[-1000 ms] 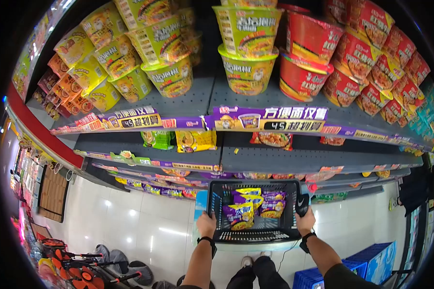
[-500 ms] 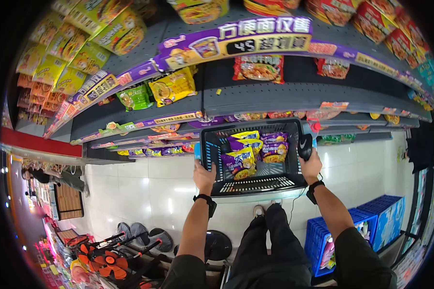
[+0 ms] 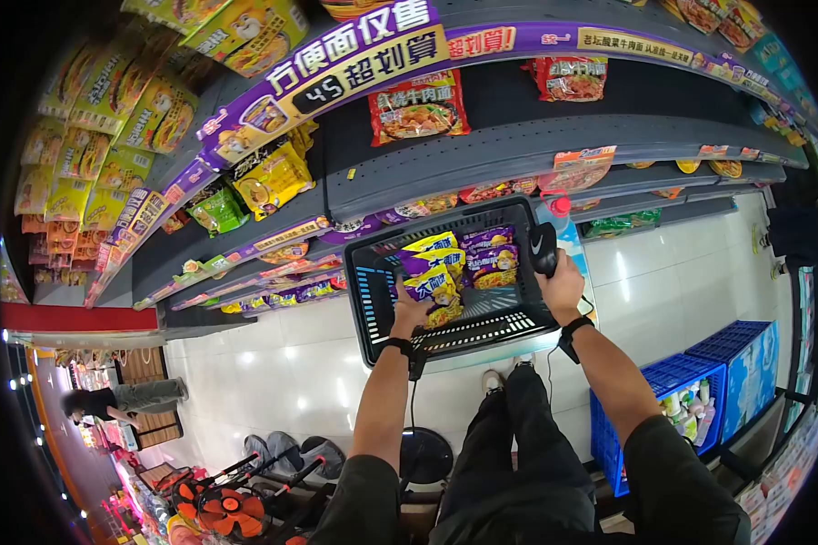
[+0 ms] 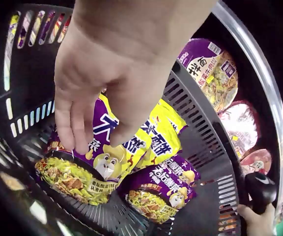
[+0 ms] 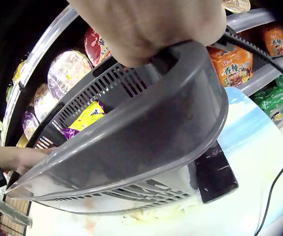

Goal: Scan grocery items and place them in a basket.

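A black plastic shopping basket [image 3: 520, 304] holds several purple-and-yellow instant noodle packets [image 3: 441, 295]. My left hand [image 3: 411, 309] reaches over the basket's near left side. In the left wrist view, its fingers [image 4: 75, 130] point down at the front packet [image 4: 72, 182], thumb apart from them, fingertips at the wrapper. My right hand [image 3: 562, 283] grips a black corded handheld scanner [image 3: 543, 250] at the basket's right side. Close up, the right hand [image 5: 156, 29] lies over the basket's rim [image 5: 210, 93], which hides most of its fingers.
Shelves [image 3: 518, 136] of noodle packets and cups run along the front. A pink-capped bottle [image 3: 559, 207] stands behind the scanner. Blue crates [image 3: 654, 400] are at the right, orange-bladed items [image 3: 232, 513] lower left. Another person [image 3: 132, 400] is at the left.
My left hand has left the basket's left rim and moved right, over the packets. The right hand stays at the scanner. The head view has tilted down and turned, and the basket now appears slanted.
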Demonstrator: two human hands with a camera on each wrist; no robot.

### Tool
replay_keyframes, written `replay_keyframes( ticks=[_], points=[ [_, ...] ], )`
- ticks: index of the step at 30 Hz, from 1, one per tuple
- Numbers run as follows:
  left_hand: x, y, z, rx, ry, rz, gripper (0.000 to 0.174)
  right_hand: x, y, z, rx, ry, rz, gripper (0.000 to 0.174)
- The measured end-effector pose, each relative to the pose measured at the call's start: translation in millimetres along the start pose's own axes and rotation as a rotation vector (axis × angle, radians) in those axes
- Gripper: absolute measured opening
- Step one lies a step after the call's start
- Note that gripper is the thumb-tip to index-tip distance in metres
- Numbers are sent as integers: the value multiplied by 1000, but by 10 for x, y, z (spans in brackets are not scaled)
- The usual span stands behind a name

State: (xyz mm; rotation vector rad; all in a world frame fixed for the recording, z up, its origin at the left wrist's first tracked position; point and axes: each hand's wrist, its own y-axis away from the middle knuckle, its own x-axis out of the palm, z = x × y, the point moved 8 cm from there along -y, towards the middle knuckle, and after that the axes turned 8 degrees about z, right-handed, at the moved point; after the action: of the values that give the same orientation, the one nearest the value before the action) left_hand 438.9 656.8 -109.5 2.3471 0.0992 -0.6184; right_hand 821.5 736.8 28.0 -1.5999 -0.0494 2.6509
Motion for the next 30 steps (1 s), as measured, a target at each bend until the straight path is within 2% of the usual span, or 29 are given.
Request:
replay_keyframes(
  ticks=[1,3,6,12,14,17,18,19,21,22,23,26,30],
  points=[
    [-1,-15,-48,-102,112,56,112,22,-25,-3,2,1,-1,52],
    [43,-155,-42,-134,155,66,113,29,-48,-28,-13,-28,-11,53],
    [159,-288,60,-274,160,235,103,47,-78,-61,4,-41,11,52],
    [232,-298,204,-258,85,230,99,40,-101,-82,12,-55,25,52],
    [243,-129,140,-261,134,255,94,1,-111,-40,-5,-59,8,52],
    [171,224,-72,-242,125,241,95,-31,-87,-28,-12,-35,-1,50],
    [142,312,-125,-226,60,188,83,-51,-83,-19,-20,-24,-5,51],
    [146,390,-146,-224,58,183,83,-68,-71,-14,-21,-29,-8,51],
    [64,524,-205,-170,212,70,71,-54,-40,-20,-16,-20,0,53],
    [-37,586,-241,-152,107,-32,63,-49,-32,-24,-17,-25,-3,53],
    [-63,629,-214,-149,105,-37,63,-40,-34,-18,-7,-6,14,54],
    [-349,915,-383,189,-170,-360,55,-17,-29,-7,15,18,46,58],
    [-558,1403,-516,318,-128,-511,48,-80,28,11,10,37,27,60]
  ],
)
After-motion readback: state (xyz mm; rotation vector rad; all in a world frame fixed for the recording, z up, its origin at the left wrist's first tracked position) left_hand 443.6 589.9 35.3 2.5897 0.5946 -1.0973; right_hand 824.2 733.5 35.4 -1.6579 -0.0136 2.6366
